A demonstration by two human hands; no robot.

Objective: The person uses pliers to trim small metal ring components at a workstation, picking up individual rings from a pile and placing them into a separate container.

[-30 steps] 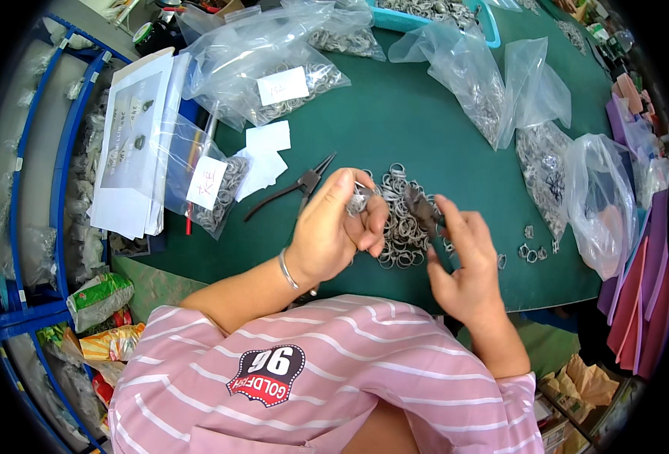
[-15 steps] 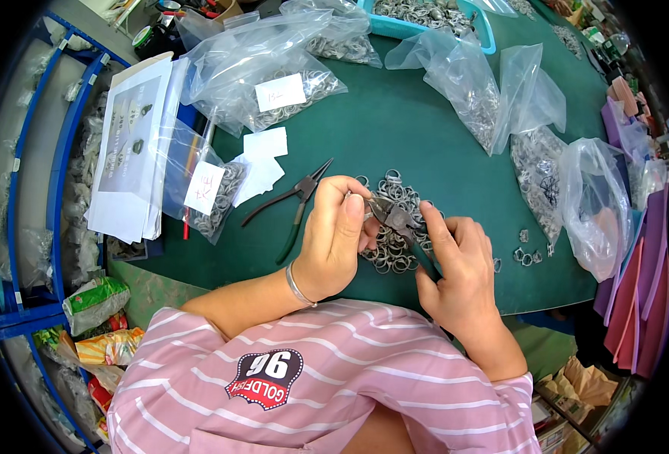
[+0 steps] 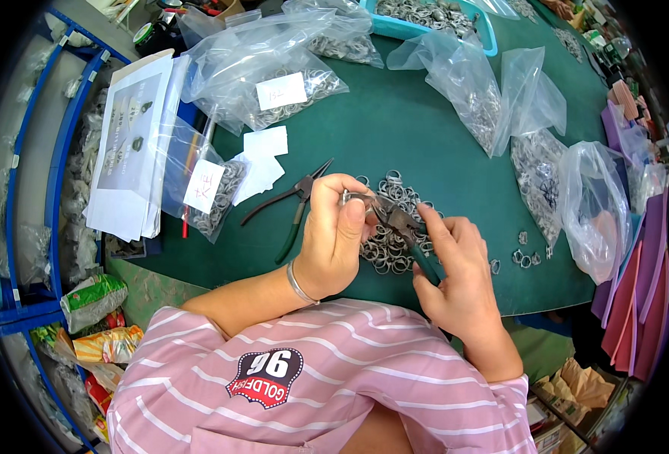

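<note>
My left hand [image 3: 336, 238] is closed, pinching a small silvery metal ring [image 3: 346, 197] between thumb and forefinger; the fingers partly hide it. My right hand [image 3: 459, 265] is wrapped round the green handle of a pair of pliers [image 3: 401, 220], forefinger stretched along its head. The jaws reach to the ring at my left fingertips; their exact grip on it is too small to tell. Beneath both hands lies a loose pile of metal rings [image 3: 389, 257] on the green tabletop [image 3: 334, 106]. A second pair of pliers [image 3: 304, 188], long-nosed, rests left of my left hand.
Clear plastic bags of metal rings, one bag [image 3: 535, 178] at the right and another bag [image 3: 304, 91] at the back left, surround the work. A turquoise tray [image 3: 488, 34] of parts stands far back. Stacked papers [image 3: 134, 144] lie left; a few loose rings [image 3: 526, 259] lie right.
The pliers and my right hand have shifted very slightly, and the ring end shows more plainly at my left fingertips. My left hand has barely moved.
</note>
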